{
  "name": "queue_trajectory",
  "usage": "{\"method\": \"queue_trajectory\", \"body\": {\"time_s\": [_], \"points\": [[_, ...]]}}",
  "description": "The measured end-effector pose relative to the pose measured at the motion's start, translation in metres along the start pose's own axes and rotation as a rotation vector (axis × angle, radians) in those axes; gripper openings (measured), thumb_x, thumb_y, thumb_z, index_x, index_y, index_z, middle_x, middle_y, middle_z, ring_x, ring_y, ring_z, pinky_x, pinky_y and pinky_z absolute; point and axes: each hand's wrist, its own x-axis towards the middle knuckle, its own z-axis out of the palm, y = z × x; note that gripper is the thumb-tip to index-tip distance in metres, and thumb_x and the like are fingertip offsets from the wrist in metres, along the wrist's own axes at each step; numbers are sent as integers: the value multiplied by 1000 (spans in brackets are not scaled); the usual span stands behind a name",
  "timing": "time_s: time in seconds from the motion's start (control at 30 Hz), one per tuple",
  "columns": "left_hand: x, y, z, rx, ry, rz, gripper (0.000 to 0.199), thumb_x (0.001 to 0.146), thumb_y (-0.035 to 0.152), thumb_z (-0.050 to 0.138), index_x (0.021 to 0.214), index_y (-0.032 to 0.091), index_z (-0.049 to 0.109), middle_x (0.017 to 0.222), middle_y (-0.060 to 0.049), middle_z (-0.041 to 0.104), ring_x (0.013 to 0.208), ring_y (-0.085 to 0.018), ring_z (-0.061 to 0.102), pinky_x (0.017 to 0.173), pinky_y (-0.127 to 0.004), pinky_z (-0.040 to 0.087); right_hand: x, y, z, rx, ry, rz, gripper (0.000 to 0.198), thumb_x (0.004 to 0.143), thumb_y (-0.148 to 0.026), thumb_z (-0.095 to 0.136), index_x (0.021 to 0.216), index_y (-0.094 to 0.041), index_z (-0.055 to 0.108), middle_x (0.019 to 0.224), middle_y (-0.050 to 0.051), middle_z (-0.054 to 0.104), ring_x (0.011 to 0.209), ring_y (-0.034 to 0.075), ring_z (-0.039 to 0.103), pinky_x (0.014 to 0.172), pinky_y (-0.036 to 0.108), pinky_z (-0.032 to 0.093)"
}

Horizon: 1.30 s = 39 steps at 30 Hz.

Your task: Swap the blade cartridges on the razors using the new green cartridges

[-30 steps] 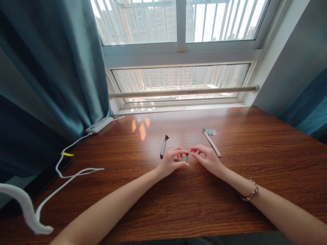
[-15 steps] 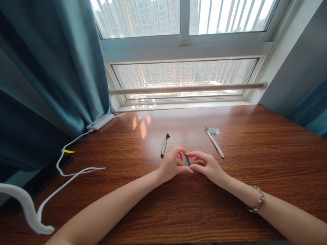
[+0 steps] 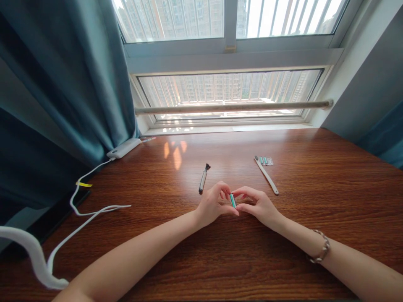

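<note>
A small teal razor cartridge (image 3: 232, 200) is pinched between the fingertips of both hands over the middle of the wooden table (image 3: 315, 201). My left hand (image 3: 214, 204) grips it from the left, thumb below and fingers above. My right hand (image 3: 256, 204) grips it from the right. Just beyond my left hand lies a dark razor handle (image 3: 203, 179) with no head on it. A pale, long handle (image 3: 266, 175) lies beyond my right hand, and a clear pack of spare cartridges (image 3: 266, 160) sits at its far end.
A white power bank (image 3: 123, 148) rests at the back left by the teal curtain (image 3: 63, 84), with a white cable (image 3: 88, 209) trailing toward the near left edge. A window and a rail run along the table's far side.
My right hand has closed in and taken hold of the cartridge together with my left hand. The cartridge is now raised and tilted between both sets of fingertips. The view has tilted slightly.
</note>
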Motion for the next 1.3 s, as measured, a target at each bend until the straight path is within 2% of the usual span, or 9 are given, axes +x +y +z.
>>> {"method": "queue_trajectory", "body": {"time_s": [0.23,0.37,0.6,0.73,0.9,1.0,1.13,1.2,1.3], "points": [[-3,2,0,6,-43,24,46,58,45,69,86,18,44,72,1,51,64,-11,49,61,-24,40,1,6,-1,51,-48,112,34,66,-32,66,96,-16,60,89,5,63,77,15,59,73,29,48],[-4,1,0,10,-41,85,45,60,43,68,89,17,44,73,0,52,66,-12,50,62,-24,40,2,7,-2,42,-73,113,33,66,-31,67,94,-15,60,90,5,63,80,16,58,77,31,47],[-3,3,-1,68,-14,88,45,58,45,69,88,17,47,76,-2,54,68,-13,51,64,-25,41,1,5,-2,-2,-78,93,31,69,-33,64,94,-16,60,89,4,62,80,15,57,77,31,46],[-2,3,-1,26,-29,83,48,57,45,69,89,17,48,75,-1,53,67,-12,50,63,-24,40,-2,1,-3,-101,-43,23,31,70,-33,63,96,-16,59,85,4,62,77,15,58,72,29,47],[1,4,-2,-30,-71,62,55,52,50,69,91,17,49,76,-2,52,69,-14,49,64,-25,40,-4,-5,-4,-294,34,-235,33,66,-29,66,95,-18,57,92,5,61,86,17,56,78,30,44],[2,8,0,-172,-117,-51,54,54,52,67,90,16,51,78,-3,53,70,-14,49,65,-26,41,-5,-8,-5,-390,74,-332,27,69,-26,63,95,-19,57,90,6,61,85,18,55,77,31,44],[3,13,8,-516,-188,-411,36,75,50,50,78,14,49,63,0,50,48,-8,45,44,-20,37,-4,-7,-4,-491,107,-376,19,74,-22,57,92,-19,56,86,5,61,82,17,55,75,30,44],[6,12,9,-571,-149,-494,32,75,46,51,74,14,48,57,2,49,43,-6,43,40,-18,33,-3,-3,-3,-508,119,-358,19,75,-23,56,94,-19,56,84,5,61,81,16,55,74,29,44],[14,4,5,-546,-33,-516,28,71,40,59,73,14,48,55,3,50,44,-7,45,42,-18,35,-2,2,-4,-501,155,-301,21,77,-26,54,96,-18,54,85,6,60,79,16,55,74,29,44]]}}
